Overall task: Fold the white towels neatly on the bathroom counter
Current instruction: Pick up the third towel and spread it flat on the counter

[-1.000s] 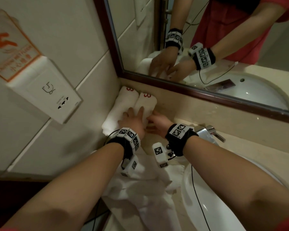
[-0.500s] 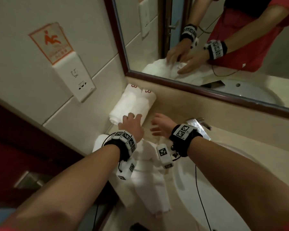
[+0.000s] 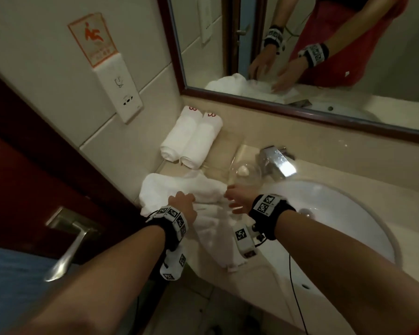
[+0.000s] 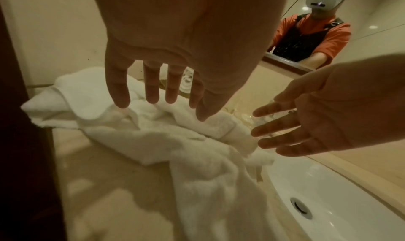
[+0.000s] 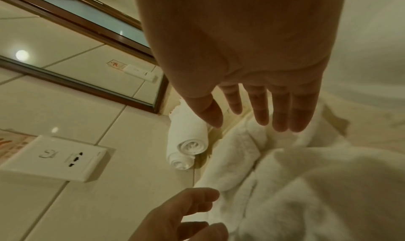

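I held my left hand and right hand with fingers straight and spread, gripping nothing; the crumpled white towel lay under the fingertips on the counter, two rolled towels beyond them.

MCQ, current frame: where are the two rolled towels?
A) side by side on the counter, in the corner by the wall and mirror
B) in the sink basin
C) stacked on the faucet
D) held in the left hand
A: the two rolled towels lie side by side on the counter in the corner below the mirror, apart from both hands, which are over the crumpled towel.
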Available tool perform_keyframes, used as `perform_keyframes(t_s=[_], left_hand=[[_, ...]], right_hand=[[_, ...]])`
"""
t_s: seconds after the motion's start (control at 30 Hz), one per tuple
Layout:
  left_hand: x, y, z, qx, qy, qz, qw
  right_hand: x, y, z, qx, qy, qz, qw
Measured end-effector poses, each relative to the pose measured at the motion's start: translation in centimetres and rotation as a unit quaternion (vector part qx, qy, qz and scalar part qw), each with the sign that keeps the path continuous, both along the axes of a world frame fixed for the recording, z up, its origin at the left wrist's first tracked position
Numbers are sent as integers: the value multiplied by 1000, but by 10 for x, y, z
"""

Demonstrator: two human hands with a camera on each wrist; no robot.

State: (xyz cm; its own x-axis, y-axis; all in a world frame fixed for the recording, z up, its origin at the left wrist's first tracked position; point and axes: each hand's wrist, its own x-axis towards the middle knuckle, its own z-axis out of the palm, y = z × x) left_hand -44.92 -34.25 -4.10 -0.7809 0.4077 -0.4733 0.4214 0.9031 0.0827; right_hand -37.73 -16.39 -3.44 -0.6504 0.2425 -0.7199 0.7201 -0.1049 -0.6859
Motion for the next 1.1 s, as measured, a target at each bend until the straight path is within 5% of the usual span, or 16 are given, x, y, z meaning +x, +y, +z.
perform_keyframes(t_s=[0.27, 0.57, 0.73, 0.93, 1.0, 1.1], left_hand=[[20, -27, -28, -4, -52, -114, 992], [30, -56, -55, 76, -61, -63, 993], [24, -65, -56, 105, -54, -13, 993], [5, -79, -56, 115, -46, 79, 989], [2, -85, -57, 133, -39, 101, 985], [-1, -92, -57, 159, -15, 117, 980]], right_hand=[[43, -37, -36, 73, -49, 12, 996], [37, -68, -56, 221, -8, 39, 975], [1, -82, -50, 343, 58, 214, 913], [-36, -94, -61, 462, 20, 492, 737], [-43, -96, -68, 476, 4, 508, 718], [-51, -94, -71, 477, 22, 472, 741]])
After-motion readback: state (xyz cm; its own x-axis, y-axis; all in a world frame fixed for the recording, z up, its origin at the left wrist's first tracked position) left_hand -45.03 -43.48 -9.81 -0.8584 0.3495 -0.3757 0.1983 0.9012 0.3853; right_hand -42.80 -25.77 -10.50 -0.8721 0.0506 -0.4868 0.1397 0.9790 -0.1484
